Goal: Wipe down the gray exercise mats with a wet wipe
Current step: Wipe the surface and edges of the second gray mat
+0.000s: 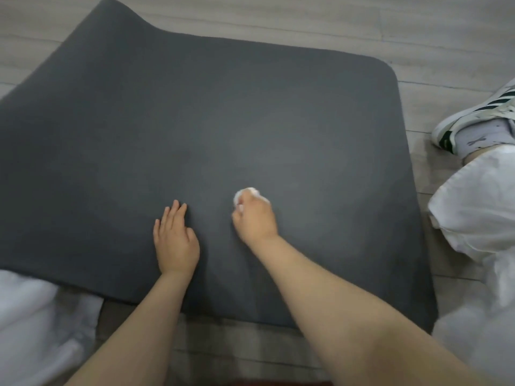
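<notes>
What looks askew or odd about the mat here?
The gray exercise mat does not lie flat: its far left corner rises in a hump off the wood floor. Otherwise, the left hand rests flat on it while the right hand grips the wet wipe.

- Gray exercise mat (223, 112): matt, soft foam-like surface with a fine, even texture; no gloss.
- Wet wipe (245, 194): white, crumpled, thin cloth-like sheet.
- Floor (306, 20): pale gray wood-look planks, smooth, low sheen.
- Trousers (479, 207): white woven cloth, creased, matt.
- Shoe (473, 118): white upper, smooth with dark stripes, slight sheen.
</notes>
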